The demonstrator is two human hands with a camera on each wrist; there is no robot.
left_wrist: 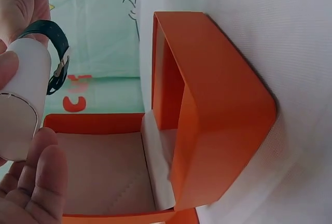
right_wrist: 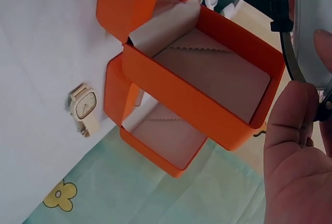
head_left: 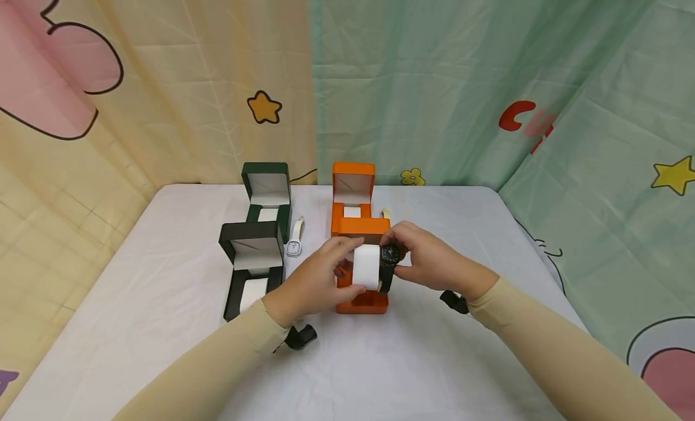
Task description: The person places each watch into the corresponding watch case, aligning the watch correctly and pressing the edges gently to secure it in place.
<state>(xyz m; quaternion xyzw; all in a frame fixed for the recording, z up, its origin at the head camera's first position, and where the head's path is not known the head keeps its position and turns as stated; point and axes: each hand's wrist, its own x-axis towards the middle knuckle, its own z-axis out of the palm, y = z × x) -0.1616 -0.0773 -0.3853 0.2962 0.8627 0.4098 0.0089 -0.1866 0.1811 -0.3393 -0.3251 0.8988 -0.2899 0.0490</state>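
Over an orange watch box point(head_left: 362, 307) with its lid raised, my left hand point(head_left: 317, 279) grips a white watch cushion point(head_left: 366, 267) between thumb and fingers. My right hand point(head_left: 434, 258) pinches a black wristwatch point(head_left: 390, 254) at the cushion's right end, its dark dial facing up. In the left wrist view the black strap point(left_wrist: 61, 45) curves around that end of the cushion point(left_wrist: 32, 66), with the buckle showing. The right wrist view has the strap point(right_wrist: 290, 60) hanging beside the cushion's end, near the right thumb. The box's inner compartment point(left_wrist: 168, 84) is visible without a cushion.
Behind stands another open orange box point(head_left: 353, 167), with a cream watch point(right_wrist: 84, 105) beside it. To the left are an open green box point(head_left: 266, 170) and an open black box point(head_left: 230, 231), both holding white cushions. A white-strapped watch point(head_left: 294, 246) lies near them.
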